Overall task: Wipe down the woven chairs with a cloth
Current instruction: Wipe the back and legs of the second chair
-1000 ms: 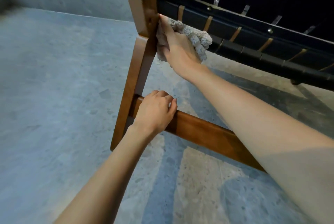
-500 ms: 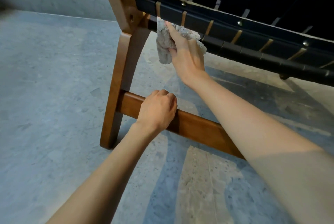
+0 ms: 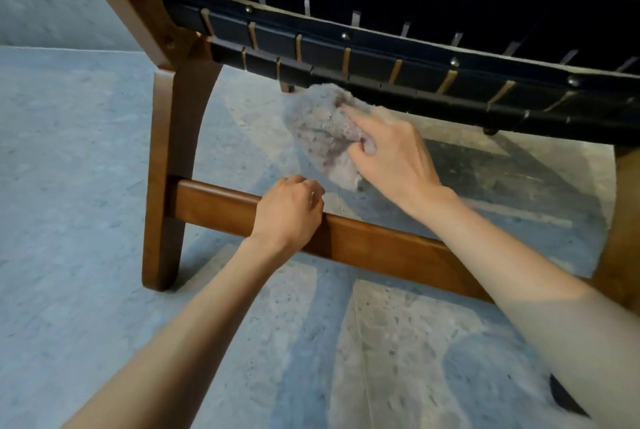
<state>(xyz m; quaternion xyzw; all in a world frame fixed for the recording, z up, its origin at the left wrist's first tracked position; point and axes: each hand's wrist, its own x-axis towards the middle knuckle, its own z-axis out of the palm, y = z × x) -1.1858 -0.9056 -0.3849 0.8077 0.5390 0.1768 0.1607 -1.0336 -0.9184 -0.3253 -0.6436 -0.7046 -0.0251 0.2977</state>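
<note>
A woven chair with black straps (image 3: 381,58) on a brown wooden frame fills the top of the head view. My right hand (image 3: 391,155) grips a fluffy grey cloth (image 3: 320,127) just under the front strap rail, the cloth's top touching the rail. My left hand (image 3: 289,212) is curled round the low wooden crossbar (image 3: 374,248) that joins the chair's legs. The left leg (image 3: 166,186) stands on the floor. The cloth is blurred.
Speckled grey stone floor (image 3: 69,186) lies all around and under the chair. A low grey wall (image 3: 52,9) runs along the far left. Part of another wooden chair leg (image 3: 623,220) shows at the right edge.
My right hand has slid the cloth to the right along the strap rail, away from the corner joint and a little lower. My left hand has kept its hold on the crossbar.
</note>
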